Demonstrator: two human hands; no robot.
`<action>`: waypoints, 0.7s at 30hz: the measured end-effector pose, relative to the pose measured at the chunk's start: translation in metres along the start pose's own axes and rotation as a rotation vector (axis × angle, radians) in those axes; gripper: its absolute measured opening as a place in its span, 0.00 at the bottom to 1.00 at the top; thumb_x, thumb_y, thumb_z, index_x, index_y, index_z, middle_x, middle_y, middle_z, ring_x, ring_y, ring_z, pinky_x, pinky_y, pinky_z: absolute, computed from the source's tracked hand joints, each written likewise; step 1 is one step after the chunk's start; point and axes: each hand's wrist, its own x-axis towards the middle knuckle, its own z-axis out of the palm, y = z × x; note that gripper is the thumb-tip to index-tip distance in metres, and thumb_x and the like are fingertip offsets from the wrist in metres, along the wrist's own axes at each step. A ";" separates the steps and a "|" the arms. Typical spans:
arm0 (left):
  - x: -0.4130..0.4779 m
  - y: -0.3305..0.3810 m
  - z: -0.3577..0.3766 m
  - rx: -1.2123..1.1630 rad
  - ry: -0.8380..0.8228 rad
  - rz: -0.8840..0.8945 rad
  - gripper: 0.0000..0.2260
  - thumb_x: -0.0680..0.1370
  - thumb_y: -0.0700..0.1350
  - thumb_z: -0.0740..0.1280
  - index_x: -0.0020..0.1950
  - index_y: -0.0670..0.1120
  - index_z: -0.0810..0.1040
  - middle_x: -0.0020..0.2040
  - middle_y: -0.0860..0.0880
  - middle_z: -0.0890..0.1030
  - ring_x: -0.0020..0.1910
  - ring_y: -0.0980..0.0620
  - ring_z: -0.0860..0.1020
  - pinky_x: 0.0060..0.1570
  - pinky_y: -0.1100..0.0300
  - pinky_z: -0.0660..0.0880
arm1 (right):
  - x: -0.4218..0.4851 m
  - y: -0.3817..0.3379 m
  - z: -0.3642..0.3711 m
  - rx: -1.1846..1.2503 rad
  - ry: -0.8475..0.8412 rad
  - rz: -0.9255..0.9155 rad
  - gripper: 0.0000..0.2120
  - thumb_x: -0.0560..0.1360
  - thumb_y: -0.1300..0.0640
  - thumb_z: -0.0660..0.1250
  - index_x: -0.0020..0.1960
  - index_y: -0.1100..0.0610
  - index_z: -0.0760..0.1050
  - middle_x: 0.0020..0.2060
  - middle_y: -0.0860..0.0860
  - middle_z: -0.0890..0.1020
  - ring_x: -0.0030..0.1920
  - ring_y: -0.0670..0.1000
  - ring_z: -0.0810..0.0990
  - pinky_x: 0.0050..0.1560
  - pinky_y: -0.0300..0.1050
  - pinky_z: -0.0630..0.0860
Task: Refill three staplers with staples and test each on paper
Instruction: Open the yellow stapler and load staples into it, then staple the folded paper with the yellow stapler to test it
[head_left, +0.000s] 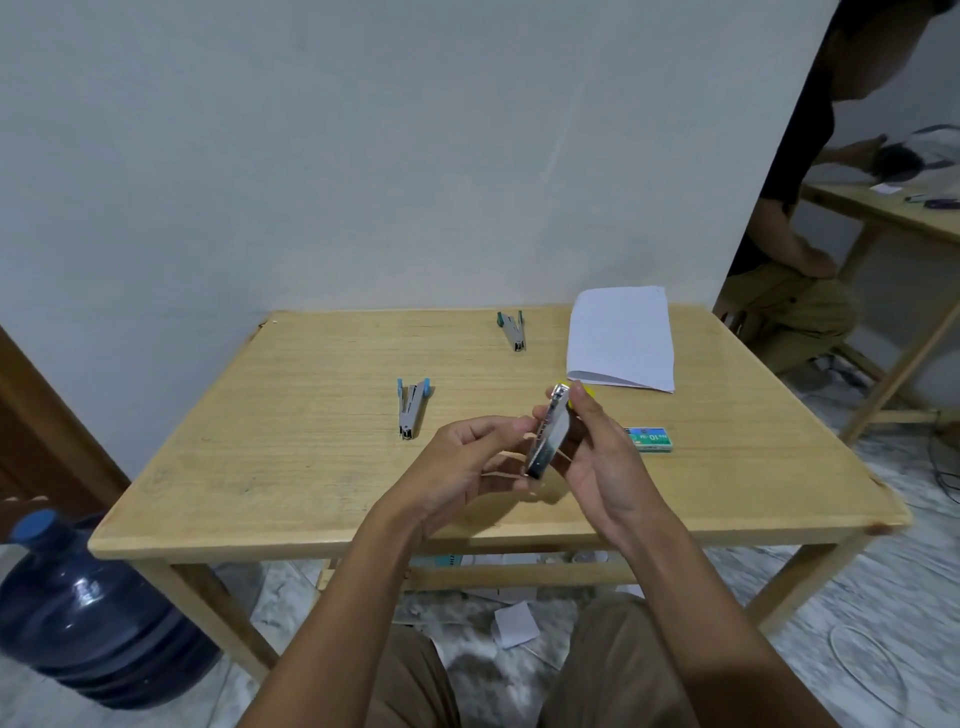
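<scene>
Above the wooden table (291, 467) I hold a silver stapler with yellow trim (549, 431). My right hand (597, 462) grips it from the right side, thumb near its top. My left hand (467, 462) pinches its left edge with the fingertips. A light-blue-handled stapler (410, 408) lies on the table to the left. A teal-handled stapler (513, 330) lies further back. A folded stack of white paper (621, 338) sits at the back right. A green staple box (649, 439) lies just right of my right hand.
A large blue water bottle (88, 613) stands on the floor at the left. Paper scraps (514, 626) lie under the table. Another person (789, 249) crouches at a second wooden table (883, 213) on the right. A white wall is behind.
</scene>
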 end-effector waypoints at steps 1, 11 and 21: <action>0.004 0.001 -0.001 0.039 0.043 -0.002 0.15 0.74 0.51 0.73 0.54 0.42 0.85 0.48 0.40 0.85 0.41 0.45 0.83 0.44 0.55 0.81 | -0.002 -0.005 -0.004 -0.011 0.020 -0.017 0.31 0.62 0.38 0.79 0.56 0.58 0.80 0.43 0.56 0.84 0.46 0.54 0.84 0.51 0.51 0.80; 0.154 0.003 0.032 0.660 0.425 -0.003 0.16 0.79 0.56 0.67 0.56 0.45 0.81 0.52 0.45 0.83 0.51 0.45 0.81 0.51 0.54 0.78 | -0.013 -0.068 -0.075 -0.394 0.279 -0.061 0.35 0.60 0.26 0.70 0.50 0.55 0.78 0.30 0.47 0.70 0.25 0.45 0.62 0.25 0.39 0.60; 0.262 0.002 0.047 1.131 0.519 -0.244 0.20 0.74 0.60 0.68 0.48 0.42 0.75 0.59 0.42 0.80 0.53 0.43 0.80 0.43 0.56 0.74 | 0.012 -0.089 -0.137 -0.572 0.361 -0.114 0.13 0.72 0.36 0.70 0.38 0.45 0.79 0.29 0.44 0.74 0.25 0.42 0.66 0.25 0.40 0.64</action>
